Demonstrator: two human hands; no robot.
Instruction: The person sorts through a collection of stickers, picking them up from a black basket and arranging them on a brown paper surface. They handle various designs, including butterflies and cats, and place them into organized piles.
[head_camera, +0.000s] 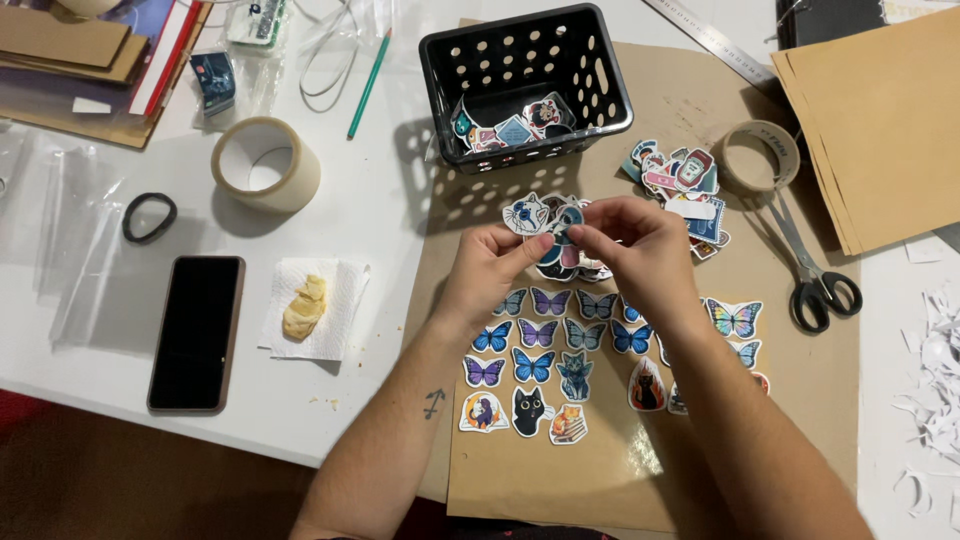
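Overlapping round blue sticker (567, 222), fingertip-pinched

No sleeves are being worn: both forearms are being shown bare, and a small dark arrow-like tattoo (433, 403) is being displayed on the left forearm (400, 430).

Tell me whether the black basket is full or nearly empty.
Nearly empty. The black basket stands upright on the brown paper, and only a few stickers lie on its floor; most of the inside is bare.

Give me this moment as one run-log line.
left hand: pinching stickers | right hand: pinching same stickers | below: butterfly stickers on brown paper | behind: black basket
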